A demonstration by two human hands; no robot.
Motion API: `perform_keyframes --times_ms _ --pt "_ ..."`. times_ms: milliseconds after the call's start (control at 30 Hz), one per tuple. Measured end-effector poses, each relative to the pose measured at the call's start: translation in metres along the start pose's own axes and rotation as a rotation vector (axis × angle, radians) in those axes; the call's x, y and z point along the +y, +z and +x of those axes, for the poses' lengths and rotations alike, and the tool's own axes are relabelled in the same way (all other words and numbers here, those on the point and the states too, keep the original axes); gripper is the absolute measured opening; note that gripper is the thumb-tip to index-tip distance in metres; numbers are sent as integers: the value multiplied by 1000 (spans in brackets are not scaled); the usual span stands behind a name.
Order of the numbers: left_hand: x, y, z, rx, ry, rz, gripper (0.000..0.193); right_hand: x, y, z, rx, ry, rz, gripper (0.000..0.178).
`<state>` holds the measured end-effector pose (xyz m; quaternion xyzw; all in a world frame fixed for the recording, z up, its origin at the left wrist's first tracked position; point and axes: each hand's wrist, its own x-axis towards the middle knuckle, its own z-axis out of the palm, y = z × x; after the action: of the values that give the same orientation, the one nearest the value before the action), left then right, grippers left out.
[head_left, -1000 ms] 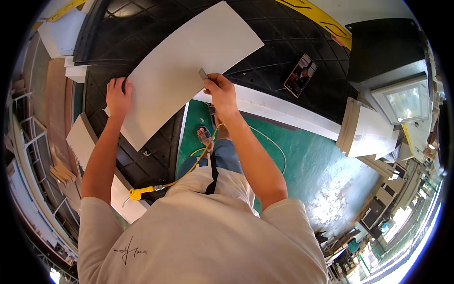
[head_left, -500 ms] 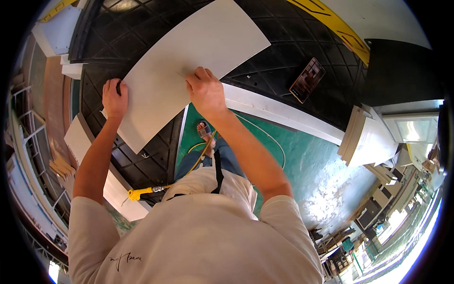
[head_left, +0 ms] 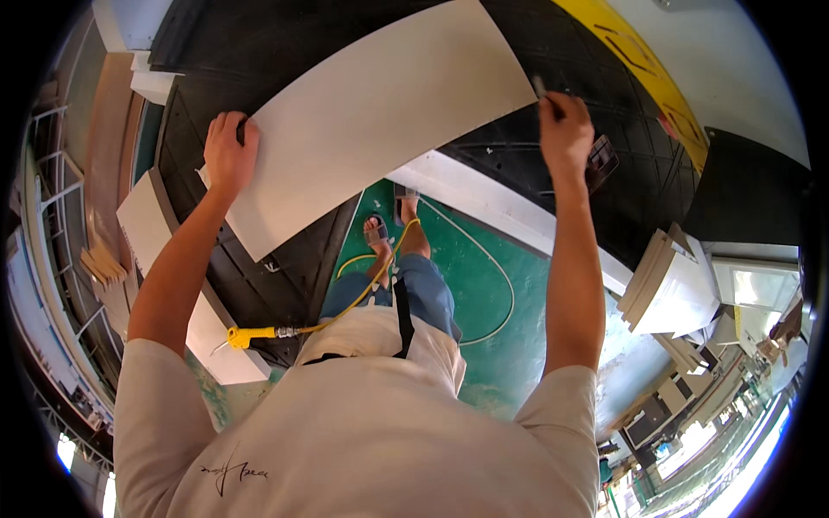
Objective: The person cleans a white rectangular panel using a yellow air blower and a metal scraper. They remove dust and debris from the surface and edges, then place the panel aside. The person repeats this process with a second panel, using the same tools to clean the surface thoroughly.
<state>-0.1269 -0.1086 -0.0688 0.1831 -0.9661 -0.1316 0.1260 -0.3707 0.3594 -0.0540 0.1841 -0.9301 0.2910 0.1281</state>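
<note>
White panel on black mat; phone partly behind right hand.

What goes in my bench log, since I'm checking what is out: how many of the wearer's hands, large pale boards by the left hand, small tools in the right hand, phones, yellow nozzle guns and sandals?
Hands: 2 (left hand, right hand)
Large pale board: 1
Small tool: 1, blurred
Phone: 1, partly hidden
Yellow nozzle gun: 1
Sandals: 2
Total: 8
</note>
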Motion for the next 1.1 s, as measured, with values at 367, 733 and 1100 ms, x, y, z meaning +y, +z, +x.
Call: perform_keyframes --times_ms 367,733,1100 --pt "-2 0 0 -10 -4 14 22 26 12 0 101 -17 -218 4" --pt "-10 6 -2 43 -1 15 19 2 21 -8 12 -43 -333 8" --pt "-9 5 -4 77 6 -20 16 7 4 4 -78 -93 -26 13"
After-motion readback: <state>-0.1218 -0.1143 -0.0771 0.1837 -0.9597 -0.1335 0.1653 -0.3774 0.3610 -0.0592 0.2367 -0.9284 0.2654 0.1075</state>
